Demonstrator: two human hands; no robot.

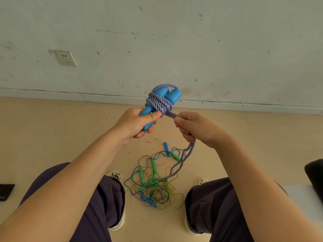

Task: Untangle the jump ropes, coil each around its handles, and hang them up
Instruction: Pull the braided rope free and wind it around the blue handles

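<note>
My left hand (138, 124) grips two blue handles (168, 95) held side by side, thumb pressed on top. Purple-and-white braided rope (160, 102) is wound several times round the handles. My right hand (195, 128) grips the doubled free length of that rope just right of the coil; the rest (183, 159) hangs down to the floor. Between my feet on the floor lies a tangle of thin blue, green and orange jump ropes (155, 187) with small green and blue handles.
A white wall with a socket (66, 58) stands ahead, its baseboard meeting the tan floor. My knees in dark trousers frame the tangle. A dark object (6, 191) lies at the left edge and another dark thing (314, 175) at the right.
</note>
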